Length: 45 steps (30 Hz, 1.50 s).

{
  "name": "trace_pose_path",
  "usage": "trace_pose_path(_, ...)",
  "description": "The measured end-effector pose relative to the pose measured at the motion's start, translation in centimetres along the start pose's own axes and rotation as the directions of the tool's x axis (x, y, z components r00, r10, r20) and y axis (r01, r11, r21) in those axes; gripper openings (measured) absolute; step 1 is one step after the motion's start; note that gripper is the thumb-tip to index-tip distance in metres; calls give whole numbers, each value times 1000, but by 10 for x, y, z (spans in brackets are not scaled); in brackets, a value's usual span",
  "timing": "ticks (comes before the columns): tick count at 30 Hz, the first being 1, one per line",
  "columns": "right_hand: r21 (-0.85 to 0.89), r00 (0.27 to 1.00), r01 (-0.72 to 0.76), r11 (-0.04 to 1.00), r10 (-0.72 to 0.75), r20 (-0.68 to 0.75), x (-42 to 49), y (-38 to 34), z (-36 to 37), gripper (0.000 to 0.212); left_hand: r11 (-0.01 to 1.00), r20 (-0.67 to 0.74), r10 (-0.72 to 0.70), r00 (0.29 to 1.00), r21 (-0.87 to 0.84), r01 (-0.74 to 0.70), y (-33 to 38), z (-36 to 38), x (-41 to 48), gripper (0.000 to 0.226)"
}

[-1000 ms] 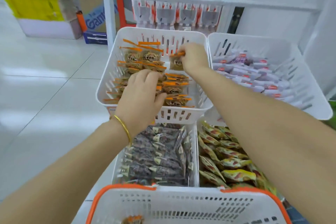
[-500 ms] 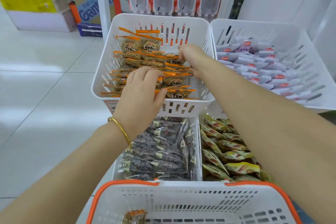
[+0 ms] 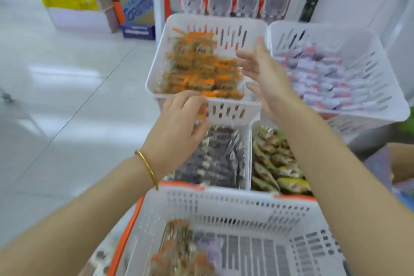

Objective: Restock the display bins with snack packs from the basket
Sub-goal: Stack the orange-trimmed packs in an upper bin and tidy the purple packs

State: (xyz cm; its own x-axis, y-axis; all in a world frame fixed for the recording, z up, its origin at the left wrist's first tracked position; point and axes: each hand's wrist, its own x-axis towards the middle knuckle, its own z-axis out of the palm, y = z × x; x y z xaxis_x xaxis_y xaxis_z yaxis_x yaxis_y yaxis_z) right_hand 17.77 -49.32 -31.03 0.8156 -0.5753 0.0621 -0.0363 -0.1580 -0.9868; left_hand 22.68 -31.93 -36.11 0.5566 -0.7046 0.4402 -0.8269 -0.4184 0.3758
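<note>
A white slotted display bin [image 3: 156, 67] holds several orange-edged snack packs [image 3: 201, 71]. My right hand [image 3: 264, 78] hovers over the bin's right side with its fingers spread and nothing in it. My left hand [image 3: 179, 123] is at the bin's front rim, fingers loosely bent; motion blur hides whether they touch anything. Below, close to me, is the white basket with an orange rim [image 3: 224, 192]. A few orange-edged packs [image 3: 179, 251] lie in its left part.
A second white bin [image 3: 398, 105] with white and purple packs [image 3: 324, 78] stands to the right. Lower bins hold dark packs [image 3: 215, 159] and yellow-green packs [image 3: 275, 163]. Red-and-white packages [image 3: 235, 0] fill the shelf behind. Cardboard boxes [image 3: 89, 2] stand on the tiled floor at left.
My right hand let go of the pack it placed in the bin and lifted with its fingers spread. My left hand drew back from the packs to the front rim. The view shifted down.
</note>
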Motion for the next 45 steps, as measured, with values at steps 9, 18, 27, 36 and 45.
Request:
trace_pose_path(9,-377,736,-421,825,553,391,-215,219,59,16,946,653,-313,689,279,165,24,-26,-170,40)
trace_pose_path(18,-548,725,-289,785,553,410,-240,296,133,46,906,700,-397,594,402,132,9,-17,-197,45)
trace_pose_path(27,-840,809,-179,512,562,170,-234,334,184,28,919,713,-355,605,385,85,-7,-16,-193,47)
trace_pose_path(36,-63,828,-452,890,445,340,-218,242,85,7,874,585,-483,651,286,392,8,-1,-177,51)
trace_pose_path(45,273,880,-384,882,261,396,-193,151,12,13,133,689,-486,538,-550,824,42,29,-138,26)
